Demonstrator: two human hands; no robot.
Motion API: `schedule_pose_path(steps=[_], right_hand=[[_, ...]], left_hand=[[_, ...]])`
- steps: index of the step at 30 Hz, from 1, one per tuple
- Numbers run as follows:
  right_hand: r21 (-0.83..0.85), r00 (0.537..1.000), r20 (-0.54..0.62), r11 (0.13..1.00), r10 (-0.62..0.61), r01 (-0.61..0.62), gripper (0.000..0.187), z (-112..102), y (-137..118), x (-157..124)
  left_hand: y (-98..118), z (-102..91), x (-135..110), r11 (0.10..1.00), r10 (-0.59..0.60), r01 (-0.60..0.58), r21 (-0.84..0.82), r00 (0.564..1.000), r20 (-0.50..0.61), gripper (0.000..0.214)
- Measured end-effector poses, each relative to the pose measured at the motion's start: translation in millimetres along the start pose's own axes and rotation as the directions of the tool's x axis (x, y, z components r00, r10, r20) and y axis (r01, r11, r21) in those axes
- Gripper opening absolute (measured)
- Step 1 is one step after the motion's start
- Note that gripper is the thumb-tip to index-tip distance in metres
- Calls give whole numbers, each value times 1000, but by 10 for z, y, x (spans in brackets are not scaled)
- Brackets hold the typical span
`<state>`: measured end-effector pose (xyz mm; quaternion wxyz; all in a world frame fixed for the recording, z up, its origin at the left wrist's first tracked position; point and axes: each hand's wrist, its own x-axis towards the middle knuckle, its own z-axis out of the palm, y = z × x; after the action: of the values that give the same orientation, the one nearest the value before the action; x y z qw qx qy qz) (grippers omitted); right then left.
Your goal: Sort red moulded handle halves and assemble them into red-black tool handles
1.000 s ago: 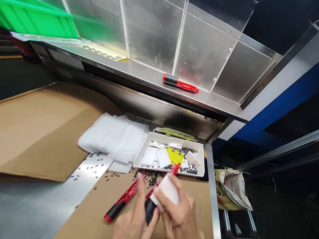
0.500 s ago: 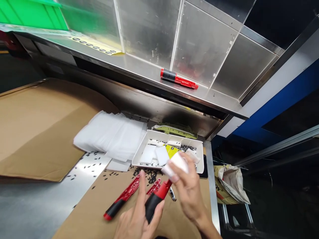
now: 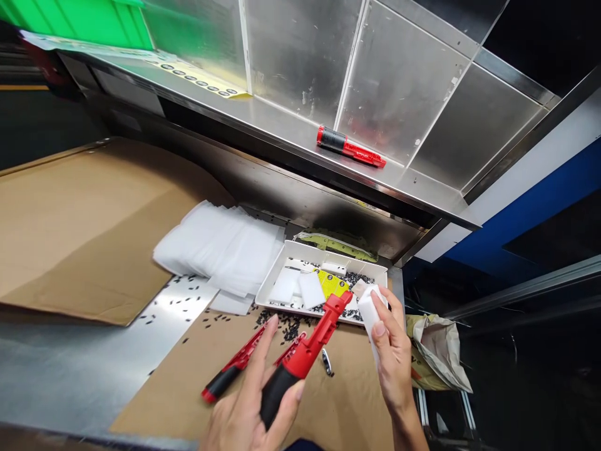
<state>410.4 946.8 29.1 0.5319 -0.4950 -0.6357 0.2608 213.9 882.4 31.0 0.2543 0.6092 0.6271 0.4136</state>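
My left hand [image 3: 239,401] is closed around the black grip of a red-and-black plastic tool housing [image 3: 312,338], its index finger stretched out. The housing's red end points up and away, toward the white tray. To its right, my right hand [image 3: 394,351] grips a white sponge block [image 3: 370,310] between thumb and fingers, apart from the housing. Another red-and-black housing part [image 3: 232,369] lies on the brown cardboard, partly behind my left index finger. A further red piece [image 3: 291,347] shows just behind the held housing. A small black-and-silver tool [image 3: 327,362] lies nearby.
Behind the hands, a white tray [image 3: 270,294] holds white blocks, yellow stickers and small black bits. Loose black pieces [image 3: 291,329] are scattered before it. White sleeves [image 3: 225,247] and a cardboard box [image 3: 94,232] are leftward. One more housing [image 3: 350,147] rests on the metal shelf.
My right hand has drawn the white sponge away from the housing's red end, to the right, uncovering it. The housing stays in my left hand. The view has shifted slightly.
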Motion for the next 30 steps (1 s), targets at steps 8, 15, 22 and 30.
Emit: schedule_pose_path(steps=[8, 15, 22, 30], right_hand=[[-226, 897, 254, 880, -362, 419, 42, 163, -258, -265], [-306, 887, 308, 847, -345, 435, 41, 486, -328, -167], [-477, 912, 343, 794, -227, 377, 37, 749, -352, -115], [-448, 907, 399, 835, -135, 321, 40, 495, -257, -324]], left_hand=[[-200, 36, 49, 981, 155, -163, 106, 984, 84, 43], [-262, 7, 174, 891, 293, -245, 383, 953, -73, 49], [-386, 52, 234, 921, 65, -78, 383, 997, 46, 47], [-407, 193, 150, 953, 15, -56, 298, 990, 138, 40]])
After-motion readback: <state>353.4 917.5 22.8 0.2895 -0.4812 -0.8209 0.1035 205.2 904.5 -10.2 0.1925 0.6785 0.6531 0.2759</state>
